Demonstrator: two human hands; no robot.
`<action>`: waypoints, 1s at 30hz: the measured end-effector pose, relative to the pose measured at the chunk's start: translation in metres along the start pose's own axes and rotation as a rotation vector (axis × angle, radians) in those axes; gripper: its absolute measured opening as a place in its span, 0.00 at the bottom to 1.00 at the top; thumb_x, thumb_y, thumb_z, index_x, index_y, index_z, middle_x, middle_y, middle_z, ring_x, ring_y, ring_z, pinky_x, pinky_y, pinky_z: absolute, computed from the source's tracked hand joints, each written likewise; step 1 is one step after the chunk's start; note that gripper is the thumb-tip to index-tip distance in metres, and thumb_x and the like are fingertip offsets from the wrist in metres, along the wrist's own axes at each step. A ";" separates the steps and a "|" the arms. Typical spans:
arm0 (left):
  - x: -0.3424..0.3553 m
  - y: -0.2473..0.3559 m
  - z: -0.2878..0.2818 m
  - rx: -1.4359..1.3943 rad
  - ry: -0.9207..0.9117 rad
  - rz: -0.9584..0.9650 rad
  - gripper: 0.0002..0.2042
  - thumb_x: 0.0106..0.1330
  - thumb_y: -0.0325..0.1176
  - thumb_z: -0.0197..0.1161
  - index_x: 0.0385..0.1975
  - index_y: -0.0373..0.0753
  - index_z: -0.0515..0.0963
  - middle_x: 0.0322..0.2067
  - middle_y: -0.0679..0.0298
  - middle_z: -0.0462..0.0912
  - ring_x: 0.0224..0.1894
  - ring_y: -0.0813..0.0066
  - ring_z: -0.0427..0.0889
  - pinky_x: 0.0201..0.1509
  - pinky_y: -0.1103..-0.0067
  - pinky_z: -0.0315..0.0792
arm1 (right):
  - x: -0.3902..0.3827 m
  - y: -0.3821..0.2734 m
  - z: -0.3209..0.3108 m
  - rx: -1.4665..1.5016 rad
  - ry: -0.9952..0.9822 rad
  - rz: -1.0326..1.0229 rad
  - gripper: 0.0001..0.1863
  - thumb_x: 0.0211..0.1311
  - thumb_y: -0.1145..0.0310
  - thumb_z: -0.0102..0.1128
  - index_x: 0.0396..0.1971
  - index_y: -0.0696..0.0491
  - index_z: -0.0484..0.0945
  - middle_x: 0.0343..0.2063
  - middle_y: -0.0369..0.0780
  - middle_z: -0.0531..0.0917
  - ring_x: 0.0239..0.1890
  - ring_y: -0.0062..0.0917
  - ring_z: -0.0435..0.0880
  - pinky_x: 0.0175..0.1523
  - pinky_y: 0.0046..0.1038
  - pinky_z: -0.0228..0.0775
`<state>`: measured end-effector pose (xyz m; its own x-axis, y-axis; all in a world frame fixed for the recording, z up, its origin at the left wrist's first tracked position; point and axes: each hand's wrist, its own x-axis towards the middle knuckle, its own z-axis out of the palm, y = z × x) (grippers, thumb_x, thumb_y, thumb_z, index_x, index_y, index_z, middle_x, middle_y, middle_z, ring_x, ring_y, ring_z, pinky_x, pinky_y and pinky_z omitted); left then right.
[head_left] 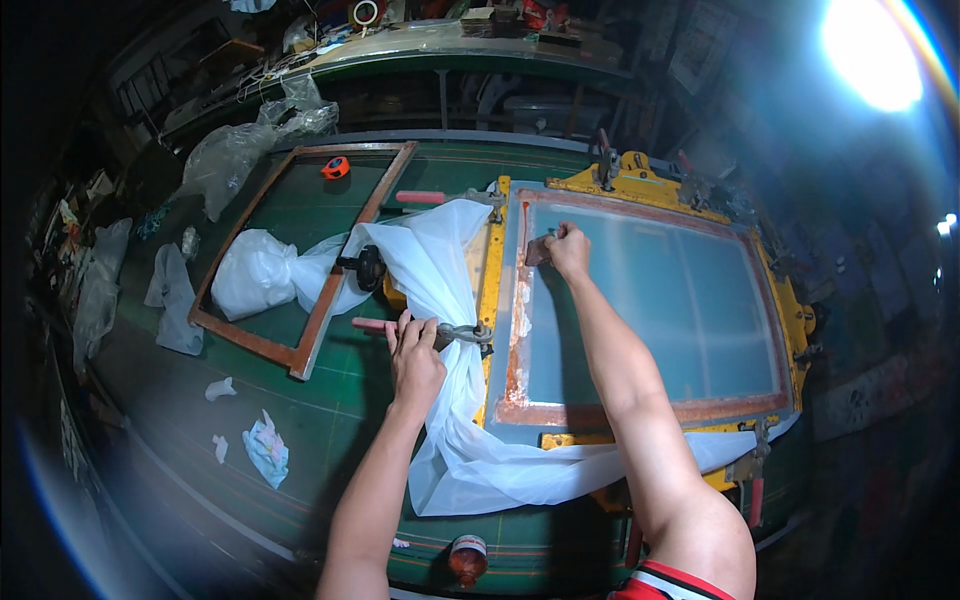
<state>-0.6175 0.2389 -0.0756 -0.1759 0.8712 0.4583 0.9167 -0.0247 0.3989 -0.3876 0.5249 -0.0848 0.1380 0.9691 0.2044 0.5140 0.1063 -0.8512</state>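
Note:
My right hand pinches a small flat scraper against the left border of a mesh screen, whose reddish-brown border carries orange and white smears. My left hand has its fingers curled over a metal toggle clamp with a pink handle, left of the screen. A yellow clamping frame surrounds the screen. Sheer white fabric drapes from the upper left clamp down and along the screen's lower edge.
An empty wooden frame, orange tape measure, bundled white plastic and scraps lie on the green table. A jar with orange-brown contents sits at the front. A cluttered bench stands behind; a bright lamp shines upper right.

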 end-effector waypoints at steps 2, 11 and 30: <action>0.000 0.000 0.000 -0.006 -0.001 0.000 0.22 0.56 0.16 0.58 0.54 0.30 0.80 0.51 0.50 0.79 0.69 0.44 0.69 0.78 0.48 0.51 | 0.007 -0.002 0.007 0.009 -0.020 -0.017 0.23 0.51 0.70 0.67 0.49 0.62 0.82 0.35 0.52 0.87 0.41 0.48 0.88 0.50 0.41 0.78; -0.001 0.002 -0.001 0.001 0.007 0.001 0.22 0.56 0.15 0.58 0.54 0.30 0.81 0.50 0.50 0.80 0.69 0.44 0.69 0.78 0.48 0.51 | 0.014 -0.015 0.018 -0.023 -0.044 -0.059 0.28 0.51 0.70 0.68 0.56 0.61 0.81 0.40 0.54 0.87 0.45 0.48 0.88 0.53 0.41 0.78; -0.001 0.003 -0.001 0.018 0.006 -0.011 0.23 0.56 0.16 0.59 0.54 0.30 0.81 0.50 0.50 0.79 0.70 0.44 0.68 0.78 0.48 0.52 | 0.049 -0.002 0.031 -0.039 -0.046 -0.031 0.26 0.53 0.70 0.67 0.55 0.59 0.81 0.42 0.57 0.87 0.49 0.50 0.87 0.56 0.43 0.77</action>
<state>-0.6150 0.2374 -0.0747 -0.1879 0.8683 0.4591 0.9211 -0.0066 0.3893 -0.4076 0.5790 -0.0883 0.0827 0.9748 0.2073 0.5499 0.1288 -0.8252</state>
